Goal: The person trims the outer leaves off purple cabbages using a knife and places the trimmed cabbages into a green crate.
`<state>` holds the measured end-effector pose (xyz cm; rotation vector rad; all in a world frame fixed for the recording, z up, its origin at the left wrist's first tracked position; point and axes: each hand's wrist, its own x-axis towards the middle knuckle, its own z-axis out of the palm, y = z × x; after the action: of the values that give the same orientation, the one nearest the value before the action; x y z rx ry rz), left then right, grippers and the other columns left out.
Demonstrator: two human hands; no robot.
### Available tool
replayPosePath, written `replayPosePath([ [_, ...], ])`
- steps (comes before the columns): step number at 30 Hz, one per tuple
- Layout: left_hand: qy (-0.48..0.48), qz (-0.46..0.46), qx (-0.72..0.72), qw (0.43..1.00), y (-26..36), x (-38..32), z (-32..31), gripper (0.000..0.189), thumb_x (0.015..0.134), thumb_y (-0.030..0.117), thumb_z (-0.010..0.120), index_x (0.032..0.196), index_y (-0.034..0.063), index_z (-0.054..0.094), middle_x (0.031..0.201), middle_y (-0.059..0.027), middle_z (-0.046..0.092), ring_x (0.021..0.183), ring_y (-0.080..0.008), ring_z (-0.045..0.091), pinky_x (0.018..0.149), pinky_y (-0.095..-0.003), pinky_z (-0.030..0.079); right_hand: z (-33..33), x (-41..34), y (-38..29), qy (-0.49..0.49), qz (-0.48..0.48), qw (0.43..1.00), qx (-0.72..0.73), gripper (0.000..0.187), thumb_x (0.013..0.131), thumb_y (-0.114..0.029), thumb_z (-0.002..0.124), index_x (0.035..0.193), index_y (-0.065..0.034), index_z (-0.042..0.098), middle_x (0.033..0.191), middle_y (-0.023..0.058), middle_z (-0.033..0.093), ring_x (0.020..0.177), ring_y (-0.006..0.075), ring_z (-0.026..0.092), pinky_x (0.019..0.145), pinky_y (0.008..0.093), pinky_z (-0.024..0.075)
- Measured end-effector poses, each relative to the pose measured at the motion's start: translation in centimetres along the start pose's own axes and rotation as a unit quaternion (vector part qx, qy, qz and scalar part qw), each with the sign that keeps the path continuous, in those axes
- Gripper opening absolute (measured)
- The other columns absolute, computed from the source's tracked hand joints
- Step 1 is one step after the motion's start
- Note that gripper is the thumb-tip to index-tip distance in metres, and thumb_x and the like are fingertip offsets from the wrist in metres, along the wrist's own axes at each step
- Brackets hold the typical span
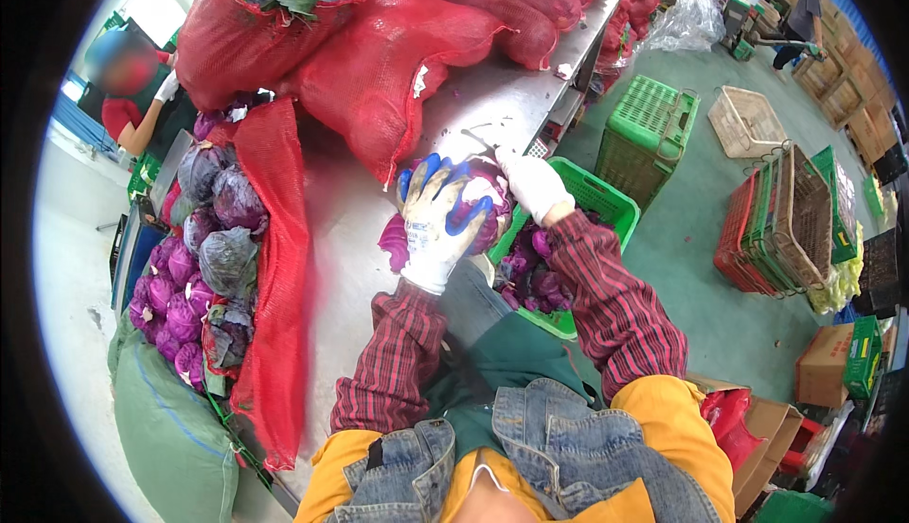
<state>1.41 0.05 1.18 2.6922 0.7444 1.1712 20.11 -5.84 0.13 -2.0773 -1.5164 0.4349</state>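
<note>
A red cabbage [484,200] rests at the near edge of the metal table [348,225]. My left hand [439,221], in a white glove with blue fingertips, spreads over its left side and grips it. My right hand [531,181], in a white glove, is at the cabbage's upper right side, its fingers curled; whether it holds a tool is hidden. A loose purple leaf [395,241] lies left of the cabbage. Below my right forearm, a green plastic crate [603,200] holds purple leaves [536,274].
Red mesh sacks [398,61] cover the table's far side. Several red cabbages [227,253] are piled at the left by an opened red mesh sack [273,274]. A co-worker [131,90] stands at the far left. Stacked crates [774,225] and a green crate [650,132] stand on the floor.
</note>
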Motion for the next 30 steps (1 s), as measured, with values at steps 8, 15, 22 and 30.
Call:
replayPosePath([
  [8, 0.030, 0.017, -0.064, 0.997, 0.1, -0.9, -1.2, 0.048, 0.071, 0.025, 0.077, 0.114, 0.0099, 0.066, 0.127, -0.0142, 0.059, 0.125, -0.0376, 0.048, 0.110, -0.0521, 0.032, 4.5, 3.6, 5.4, 0.003, 0.160, 0.949, 0.272, 0.054, 0.098, -0.053, 0.038, 0.114, -0.0054, 0.060, 0.092, 0.0163, 0.064, 0.070, 0.0269, 0.059, 0.065, 0.0368, 0.0477],
  [15, -0.082, -0.028, -0.007, 0.996, -0.3, -0.9, -3.5, 0.061, 0.069, 0.032, 0.077, 0.123, 0.0108, 0.062, 0.138, -0.0146, 0.052, 0.129, -0.0355, 0.046, 0.110, -0.0481, 0.034, -0.5, -4.5, -3.4, 0.055, 0.126, 0.963, 0.230, 0.034, 0.100, -0.022, 0.040, 0.118, -0.0038, 0.061, 0.106, 0.0209, 0.065, 0.094, 0.0353, 0.064, 0.082, 0.0425, 0.0506],
  [22, -0.154, 0.022, 0.022, 0.988, 0.2, -0.9, -4.9, 0.075, 0.067, 0.050, 0.076, 0.135, 0.0267, 0.056, 0.149, -0.0174, 0.039, 0.136, -0.0389, 0.036, 0.111, -0.0524, 0.029, 2.7, -4.9, -1.6, 0.079, -0.062, 0.995, -0.001, 0.038, 0.094, -0.016, 0.045, 0.131, -0.0045, 0.049, 0.101, 0.0208, 0.065, 0.091, 0.0344, 0.065, 0.077, 0.0437, 0.0520],
  [30, -0.165, -0.015, 0.046, 0.985, 2.0, -1.2, -3.8, 0.075, 0.069, 0.058, 0.073, 0.137, 0.0320, 0.055, 0.149, -0.0180, 0.038, 0.139, -0.0378, 0.033, 0.113, -0.0549, 0.022, 3.5, -1.4, 3.0, 0.063, 0.047, 0.993, 0.093, 0.052, 0.101, -0.042, 0.035, 0.097, 0.0014, 0.064, 0.063, 0.0172, 0.062, 0.054, 0.0300, 0.062, 0.059, 0.0413, 0.0509],
])
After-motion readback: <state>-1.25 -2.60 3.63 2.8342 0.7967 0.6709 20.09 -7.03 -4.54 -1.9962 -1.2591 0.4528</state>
